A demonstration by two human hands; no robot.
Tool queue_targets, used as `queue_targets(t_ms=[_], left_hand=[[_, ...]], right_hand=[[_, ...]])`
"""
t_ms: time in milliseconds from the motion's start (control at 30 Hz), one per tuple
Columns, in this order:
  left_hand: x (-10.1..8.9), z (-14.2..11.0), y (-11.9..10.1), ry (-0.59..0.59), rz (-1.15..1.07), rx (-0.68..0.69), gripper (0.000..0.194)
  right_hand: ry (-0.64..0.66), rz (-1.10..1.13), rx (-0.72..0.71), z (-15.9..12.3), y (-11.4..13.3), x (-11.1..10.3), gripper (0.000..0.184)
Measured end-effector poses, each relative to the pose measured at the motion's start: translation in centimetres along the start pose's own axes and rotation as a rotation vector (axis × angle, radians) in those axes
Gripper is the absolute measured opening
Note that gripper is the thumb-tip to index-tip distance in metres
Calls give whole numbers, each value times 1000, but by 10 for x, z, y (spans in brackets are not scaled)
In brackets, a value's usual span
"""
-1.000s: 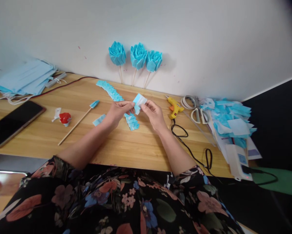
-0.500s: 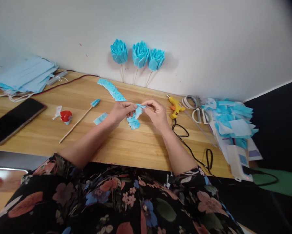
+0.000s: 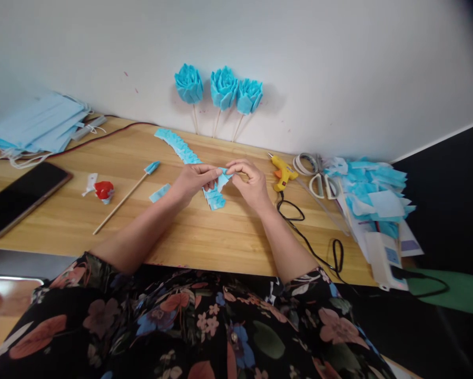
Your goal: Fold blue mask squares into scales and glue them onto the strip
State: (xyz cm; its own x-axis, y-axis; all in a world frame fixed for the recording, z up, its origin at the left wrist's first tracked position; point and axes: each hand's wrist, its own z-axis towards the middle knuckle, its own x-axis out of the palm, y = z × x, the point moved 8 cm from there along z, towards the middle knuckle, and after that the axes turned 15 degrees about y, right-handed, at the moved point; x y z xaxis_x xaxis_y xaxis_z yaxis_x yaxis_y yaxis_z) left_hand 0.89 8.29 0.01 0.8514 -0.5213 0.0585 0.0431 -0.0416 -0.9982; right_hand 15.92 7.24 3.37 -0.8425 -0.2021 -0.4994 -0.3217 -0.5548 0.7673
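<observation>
- Left hand (image 3: 193,181): thumb and fingers close on the left side of a blue-and-white piece (image 3: 223,180), gripping it.
- Right hand (image 3: 251,185): thumb and fingertips meet at the right edge of the same piece, pinching it.
- Piece: held between the two hands, partly hidden by the fingers, in front of the lower part of the strip.
- Strip (image 3: 179,146): a row of overlapping blue folds, lying diagonally on the table (image 3: 220,242); the left hand covers its middle.
- Loose scrap (image 3: 159,192): flat on the table, just beside the left forearm.
- Stick (image 3: 126,200): lies left of the scrap, a blue tip at its far end.
- Red wrapper (image 3: 104,191): left of the stick.
- Phone (image 3: 25,197): at the left, screen dark, with a stack of masks (image 3: 39,123) behind it.
- Flowers (image 3: 224,88): three, blue, on thin stems at the wall.
- Glue gun (image 3: 283,173): yellow, right of the right hand; its black cord (image 3: 281,197) runs toward the near edge.
- Tape (image 3: 298,167) and scissors (image 3: 324,181): between the glue gun and the scrap pile (image 3: 373,189).
- Power strip (image 3: 378,258): white, on the near side of the pile.
</observation>
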Motion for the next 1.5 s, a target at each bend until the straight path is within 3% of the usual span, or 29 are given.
queue_targets(t_ms=[233,367,500,700,833,1133,1300,1500], left_hand=[[-3,0,0,-54,35,4,28],[-6,-1,-1,-94,26,30,21],[-7,-2,-3,-126,29,51,21],[-9,-2,-5,-166,54,71,21],[-8,-3,-5,-172,56,70,19],[-3,-3,-3,-131,41,31,17],[-4,-1,-4,-106,33,49,33],[-1,0,-2,-68,58,47,30]], right_hand=[[64,61,65,0,-3,6,19],[104,392,121,-1,-14,11,17],[118,602,218,-3,-24,19,36],[131,528,312,-5,-32,31,55],[83,525,301,-4,-34,29,48],[-80,494,287,-3,-37,2,40],[-34,503,263,-1,-34,6,42],[57,511,281,-1,-32,20,41]])
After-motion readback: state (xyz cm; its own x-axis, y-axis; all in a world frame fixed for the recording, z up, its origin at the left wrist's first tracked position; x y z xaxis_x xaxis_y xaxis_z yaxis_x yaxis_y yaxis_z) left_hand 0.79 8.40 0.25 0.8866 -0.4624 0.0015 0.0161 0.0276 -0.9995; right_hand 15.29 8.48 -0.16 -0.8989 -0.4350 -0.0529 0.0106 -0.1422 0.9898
